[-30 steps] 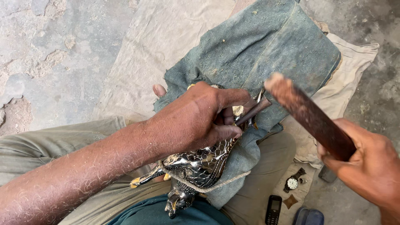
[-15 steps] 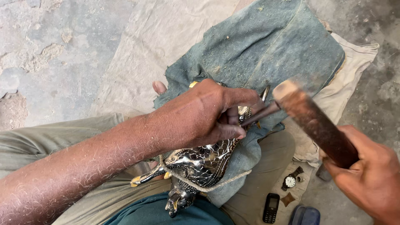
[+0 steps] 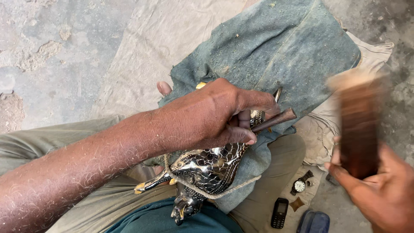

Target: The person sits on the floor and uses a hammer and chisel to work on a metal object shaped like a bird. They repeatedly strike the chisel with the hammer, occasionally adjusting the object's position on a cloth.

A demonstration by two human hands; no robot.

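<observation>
My left hand grips a thin dark chisel and presses its tip down onto a black carved figure with a pale scale pattern. The figure lies on my lap on a blue-grey denim cloth, with a rope looped around it. My right hand holds a dark wooden mallet, which is raised upright to the right of the chisel and blurred by motion. Mallet and chisel are apart.
A beige cloth covers the rough concrete floor. By my right knee lie a wristwatch, a small black phone and a dark blue object. Wood dust speckles the denim.
The mallet has swung away from the chisel's end, up and to the right. My left hand keeps the chisel on the carved figure in the same spot.
</observation>
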